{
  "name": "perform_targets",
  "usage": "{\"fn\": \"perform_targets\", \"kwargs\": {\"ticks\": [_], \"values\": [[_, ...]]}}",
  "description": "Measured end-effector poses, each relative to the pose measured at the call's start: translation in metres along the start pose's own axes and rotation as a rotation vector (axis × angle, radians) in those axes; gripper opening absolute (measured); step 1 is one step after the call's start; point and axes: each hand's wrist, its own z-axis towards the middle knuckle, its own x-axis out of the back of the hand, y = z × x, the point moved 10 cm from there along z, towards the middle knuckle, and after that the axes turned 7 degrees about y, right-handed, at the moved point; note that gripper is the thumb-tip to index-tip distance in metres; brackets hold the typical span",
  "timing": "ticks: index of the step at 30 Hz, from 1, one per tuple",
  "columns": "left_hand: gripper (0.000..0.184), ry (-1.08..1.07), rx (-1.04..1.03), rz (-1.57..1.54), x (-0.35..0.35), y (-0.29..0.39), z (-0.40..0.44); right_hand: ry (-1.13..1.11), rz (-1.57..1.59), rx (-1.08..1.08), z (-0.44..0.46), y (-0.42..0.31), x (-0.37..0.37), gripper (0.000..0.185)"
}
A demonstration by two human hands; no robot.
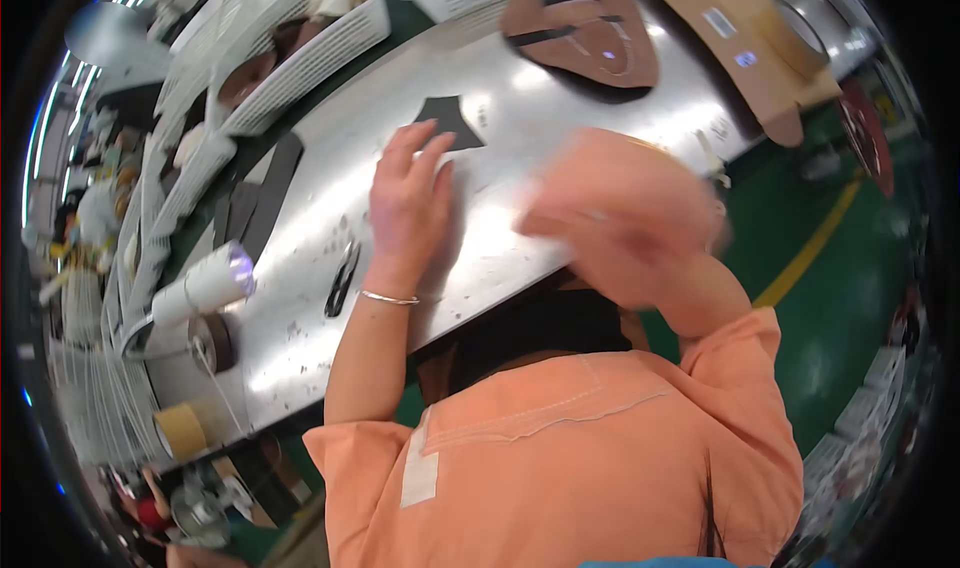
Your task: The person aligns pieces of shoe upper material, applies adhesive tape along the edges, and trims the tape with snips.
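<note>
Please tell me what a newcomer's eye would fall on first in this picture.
Most likely the orange shirt, which fills the lower middle. Next come the motion-blurred right hand, right of centre, and the left hand, its fingers by a dark grey piece on the shiny metal table. A brown piece with black strips lies near the top.

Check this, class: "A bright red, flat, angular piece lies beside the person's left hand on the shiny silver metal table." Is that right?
Not quite. The head view shows that the flat, angular piece is dark grey, not bright red. It does lie beside the left hand on the shiny silver metal table.
</note>
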Motion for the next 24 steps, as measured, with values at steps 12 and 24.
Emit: {"fn": "perform_targets", "kwargs": {"ticks": [12, 24], "values": [[0.026, 0.412, 0.089, -1.046, 0.154, 0.087, 0.002, 0.095, 0.752, 0.194, 0.029, -0.147, 0.058, 0.009], [0.029, 0.455, 0.101, -1.128, 0.154, 0.081, 0.003, 0.248, 0.621, 0.634, 0.007, -0.199, 0.068, 0.019]]}}
